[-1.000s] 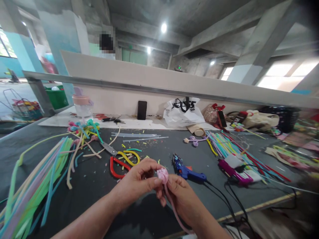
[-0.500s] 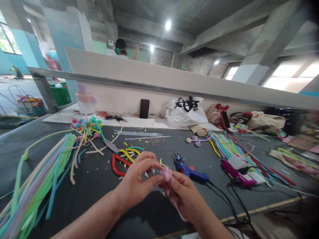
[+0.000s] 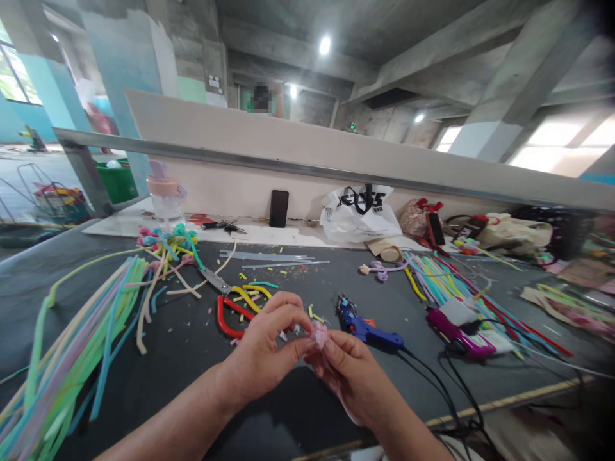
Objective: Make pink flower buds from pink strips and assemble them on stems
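Note:
Between my two hands is a small pink pipe-cleaner flower [image 3: 318, 334], with a pale pink stem running down below my right palm. My left hand [image 3: 273, 346] pinches the flower's left side between thumb and fingertips. From the right, my right hand [image 3: 348, 368] grips its base with thumb and forefinger; the other fingers curl under, partly hidden. Just beyond my left hand lie scissors [image 3: 235, 310] with red and yellow handles, partly covered by that hand. A blue glue gun [image 3: 369, 333] rests to the right of my hands, its cord trailing to the table edge.
Bundles of coloured pipe cleaners lie at left [image 3: 81, 358] and right [image 3: 446, 282]. Clear glue sticks [image 3: 269, 258] and yellow scraps are scattered ahead. Along the back stand a cup [image 3: 164, 195], a phone [image 3: 279, 209] and a white bag [image 3: 358, 218]. A purple device [image 3: 456, 336] sits at right.
Both hands stay almost in place, still on the pink flower, with slight finger shifts around it. The person beyond the partition has moved to the right.

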`<action>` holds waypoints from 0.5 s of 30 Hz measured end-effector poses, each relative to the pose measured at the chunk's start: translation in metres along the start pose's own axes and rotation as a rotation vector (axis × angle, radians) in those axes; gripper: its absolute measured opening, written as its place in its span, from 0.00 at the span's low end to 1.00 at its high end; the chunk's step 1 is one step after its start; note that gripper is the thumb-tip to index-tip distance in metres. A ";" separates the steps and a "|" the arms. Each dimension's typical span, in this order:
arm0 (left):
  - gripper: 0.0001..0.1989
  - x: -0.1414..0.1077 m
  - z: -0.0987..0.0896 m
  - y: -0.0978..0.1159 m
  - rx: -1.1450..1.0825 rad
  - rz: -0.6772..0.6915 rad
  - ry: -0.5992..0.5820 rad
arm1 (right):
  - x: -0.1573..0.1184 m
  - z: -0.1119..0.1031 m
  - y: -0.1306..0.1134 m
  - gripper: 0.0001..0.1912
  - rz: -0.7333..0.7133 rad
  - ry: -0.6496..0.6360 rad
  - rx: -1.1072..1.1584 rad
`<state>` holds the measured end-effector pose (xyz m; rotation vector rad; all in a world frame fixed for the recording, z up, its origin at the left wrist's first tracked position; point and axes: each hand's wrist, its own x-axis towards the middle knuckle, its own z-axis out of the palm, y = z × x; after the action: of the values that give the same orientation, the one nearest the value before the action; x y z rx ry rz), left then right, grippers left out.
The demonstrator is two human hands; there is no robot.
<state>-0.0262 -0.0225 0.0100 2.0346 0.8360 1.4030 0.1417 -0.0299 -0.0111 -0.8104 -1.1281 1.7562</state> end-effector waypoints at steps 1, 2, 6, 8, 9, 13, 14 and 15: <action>0.03 0.000 0.000 0.000 0.002 -0.004 -0.008 | 0.000 0.000 0.000 0.14 0.002 -0.002 -0.007; 0.02 0.000 0.000 0.000 0.003 -0.008 -0.014 | 0.000 0.001 0.000 0.14 0.002 -0.004 -0.014; 0.02 0.000 0.000 0.002 -0.003 -0.016 -0.021 | 0.001 0.003 -0.001 0.15 -0.006 -0.002 -0.031; 0.03 0.000 0.000 0.002 -0.014 -0.017 -0.028 | 0.001 0.003 -0.001 0.15 -0.007 -0.003 -0.041; 0.03 0.000 0.000 0.002 -0.018 -0.019 -0.036 | 0.001 0.003 -0.001 0.15 -0.012 -0.007 -0.042; 0.03 0.001 0.001 0.001 -0.022 -0.030 -0.047 | 0.001 0.000 0.001 0.13 -0.032 -0.017 -0.022; 0.03 0.001 0.001 0.001 -0.019 -0.033 -0.045 | 0.001 0.000 0.001 0.13 -0.032 -0.007 -0.026; 0.03 0.001 0.001 0.001 -0.017 -0.032 -0.043 | 0.001 0.000 0.001 0.12 -0.029 0.006 -0.035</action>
<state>-0.0248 -0.0224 0.0111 2.0225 0.8324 1.3401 0.1413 -0.0291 -0.0118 -0.8159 -1.1644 1.7139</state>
